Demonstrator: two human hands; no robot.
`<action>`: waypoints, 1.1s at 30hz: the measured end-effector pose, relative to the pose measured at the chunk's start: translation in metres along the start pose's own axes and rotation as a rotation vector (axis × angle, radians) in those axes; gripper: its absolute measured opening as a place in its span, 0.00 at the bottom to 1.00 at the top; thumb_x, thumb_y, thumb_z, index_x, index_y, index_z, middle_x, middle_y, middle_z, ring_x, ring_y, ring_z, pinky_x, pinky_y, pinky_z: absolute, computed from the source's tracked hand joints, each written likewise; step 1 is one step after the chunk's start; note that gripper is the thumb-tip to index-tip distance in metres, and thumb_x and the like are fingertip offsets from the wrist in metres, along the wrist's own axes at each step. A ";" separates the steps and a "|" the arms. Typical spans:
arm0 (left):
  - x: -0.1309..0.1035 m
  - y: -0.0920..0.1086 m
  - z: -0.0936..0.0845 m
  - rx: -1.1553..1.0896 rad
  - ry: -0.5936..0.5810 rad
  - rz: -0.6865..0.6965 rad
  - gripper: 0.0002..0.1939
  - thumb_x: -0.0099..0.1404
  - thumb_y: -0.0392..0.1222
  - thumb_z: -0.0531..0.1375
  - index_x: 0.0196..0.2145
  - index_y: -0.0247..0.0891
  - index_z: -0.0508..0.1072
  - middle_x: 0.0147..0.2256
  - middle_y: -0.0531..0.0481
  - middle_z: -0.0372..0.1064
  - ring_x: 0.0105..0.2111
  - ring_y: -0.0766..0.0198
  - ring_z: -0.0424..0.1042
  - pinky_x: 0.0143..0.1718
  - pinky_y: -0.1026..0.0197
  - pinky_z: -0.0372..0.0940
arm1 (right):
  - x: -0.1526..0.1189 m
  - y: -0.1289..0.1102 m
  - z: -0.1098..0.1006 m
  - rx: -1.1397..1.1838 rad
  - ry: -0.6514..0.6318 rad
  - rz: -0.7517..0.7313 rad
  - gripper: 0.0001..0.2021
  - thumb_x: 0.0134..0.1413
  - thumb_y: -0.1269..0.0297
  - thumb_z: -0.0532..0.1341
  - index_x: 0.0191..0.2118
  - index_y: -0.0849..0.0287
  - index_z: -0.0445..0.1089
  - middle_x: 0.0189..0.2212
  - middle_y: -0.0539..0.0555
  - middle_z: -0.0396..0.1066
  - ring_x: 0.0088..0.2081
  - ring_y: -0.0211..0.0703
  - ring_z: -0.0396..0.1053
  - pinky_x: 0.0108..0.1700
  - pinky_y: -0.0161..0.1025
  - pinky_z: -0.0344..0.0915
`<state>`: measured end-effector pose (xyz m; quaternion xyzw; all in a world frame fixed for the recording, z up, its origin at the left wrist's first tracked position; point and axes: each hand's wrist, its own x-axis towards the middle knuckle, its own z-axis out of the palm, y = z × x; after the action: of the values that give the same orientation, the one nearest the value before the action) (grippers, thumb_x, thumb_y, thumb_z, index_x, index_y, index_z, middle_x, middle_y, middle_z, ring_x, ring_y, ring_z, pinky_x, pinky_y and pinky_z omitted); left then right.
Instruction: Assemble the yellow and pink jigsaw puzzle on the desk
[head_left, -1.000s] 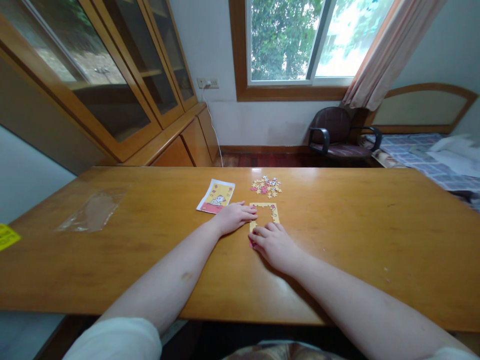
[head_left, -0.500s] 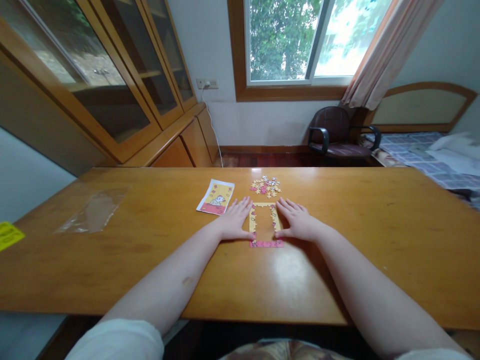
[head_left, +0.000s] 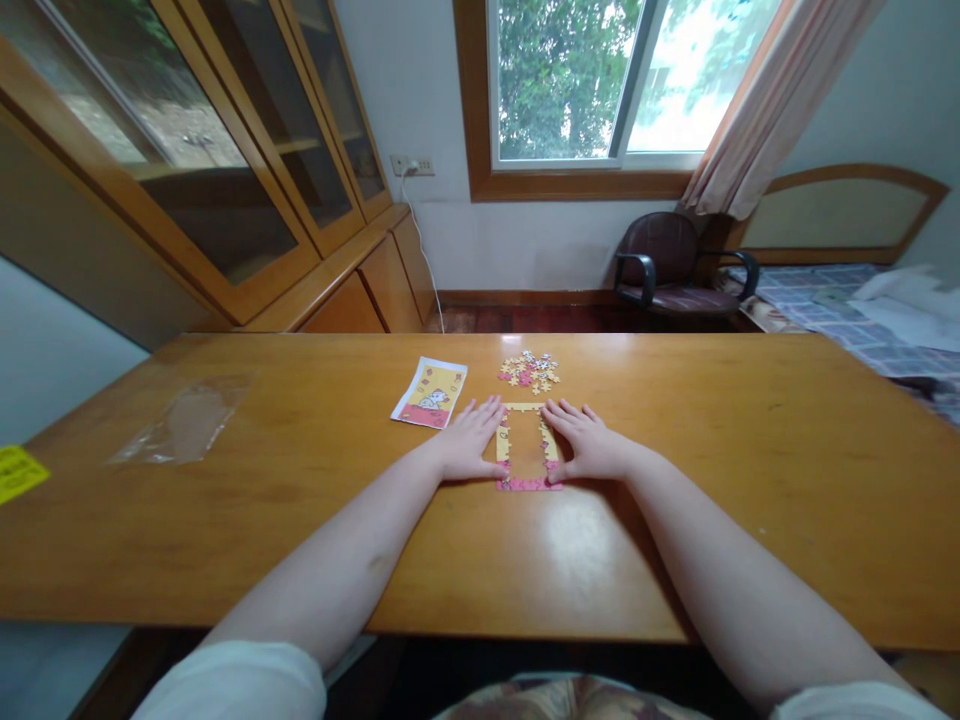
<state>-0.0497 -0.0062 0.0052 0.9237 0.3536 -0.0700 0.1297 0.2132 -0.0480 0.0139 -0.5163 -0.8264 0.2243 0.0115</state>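
A rectangular jigsaw puzzle border (head_left: pixel 529 485), yellow at the top and sides and pink along the bottom, lies flat on the wooden table with its middle unfilled. My left hand (head_left: pixel 471 442) rests with fingers spread against the border's left side, thumb near the lower left corner. On the other side my right hand (head_left: pixel 589 442) lies spread too, its fingers covering part of the right strip and its thumb by the lower right corner. Just beyond the border sits a heap of loose puzzle pieces (head_left: pixel 527 371) in yellow, pink and white.
A picture sheet (head_left: pixel 431 393) with a white cartoon animal lies left of the pieces. Farther left is a clear plastic bag (head_left: pixel 180 425) on the table (head_left: pixel 300 540). Behind the table stand a glass-door cabinet (head_left: pixel 330 245), an office chair (head_left: pixel 660 262) and a bed (head_left: pixel 847 310).
My right hand has shifted slightly left, so its fingers now overlap more of the border's right side. My left hand stays in place against the left side.
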 end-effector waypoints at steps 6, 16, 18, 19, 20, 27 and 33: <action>0.000 0.007 0.002 0.018 0.000 0.028 0.60 0.53 0.72 0.53 0.68 0.29 0.32 0.68 0.34 0.26 0.68 0.49 0.28 0.66 0.46 0.28 | -0.001 -0.003 0.002 -0.025 -0.058 -0.011 0.64 0.33 0.35 0.66 0.70 0.62 0.33 0.69 0.65 0.31 0.68 0.65 0.30 0.65 0.64 0.28; -0.001 0.000 0.002 -0.006 0.076 -0.015 0.56 0.57 0.70 0.51 0.68 0.30 0.35 0.68 0.33 0.29 0.68 0.49 0.31 0.66 0.46 0.33 | 0.001 0.001 0.001 0.010 0.038 -0.008 0.57 0.41 0.34 0.61 0.70 0.60 0.37 0.69 0.64 0.35 0.69 0.61 0.32 0.66 0.63 0.31; 0.000 -0.003 0.004 -0.009 0.091 -0.058 0.56 0.57 0.70 0.51 0.68 0.29 0.36 0.68 0.33 0.29 0.68 0.48 0.32 0.66 0.46 0.33 | 0.001 0.003 0.001 0.010 0.056 -0.003 0.57 0.42 0.33 0.60 0.70 0.61 0.38 0.69 0.64 0.35 0.69 0.59 0.32 0.66 0.62 0.31; 0.000 -0.004 0.004 -0.009 0.097 -0.068 0.56 0.57 0.70 0.52 0.68 0.28 0.36 0.68 0.33 0.29 0.68 0.48 0.33 0.66 0.46 0.33 | 0.002 0.004 0.002 0.008 0.059 -0.006 0.57 0.42 0.33 0.60 0.70 0.61 0.38 0.69 0.64 0.35 0.69 0.59 0.32 0.66 0.62 0.30; 0.000 -0.005 0.005 -0.009 0.103 -0.071 0.56 0.57 0.70 0.51 0.68 0.28 0.36 0.68 0.33 0.30 0.68 0.49 0.34 0.66 0.46 0.33 | 0.003 0.005 0.002 0.006 0.063 -0.010 0.57 0.42 0.32 0.60 0.70 0.61 0.38 0.69 0.64 0.36 0.69 0.59 0.33 0.66 0.62 0.30; 0.001 -0.005 0.007 -0.020 0.142 -0.070 0.53 0.59 0.70 0.50 0.68 0.29 0.38 0.68 0.34 0.35 0.68 0.50 0.38 0.67 0.48 0.34 | 0.010 0.009 0.006 0.027 0.165 0.003 0.44 0.54 0.37 0.54 0.69 0.58 0.45 0.68 0.61 0.44 0.68 0.54 0.39 0.67 0.59 0.34; 0.001 -0.005 0.006 -0.027 0.148 -0.074 0.51 0.60 0.68 0.51 0.68 0.30 0.40 0.68 0.35 0.37 0.68 0.51 0.39 0.67 0.49 0.36 | 0.012 0.010 0.008 0.012 0.184 0.003 0.40 0.56 0.39 0.53 0.68 0.57 0.49 0.67 0.61 0.47 0.68 0.54 0.42 0.66 0.59 0.34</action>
<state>-0.0522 -0.0040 -0.0021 0.9108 0.3972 -0.0016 0.1130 0.2141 -0.0371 0.0004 -0.5360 -0.8197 0.1807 0.0901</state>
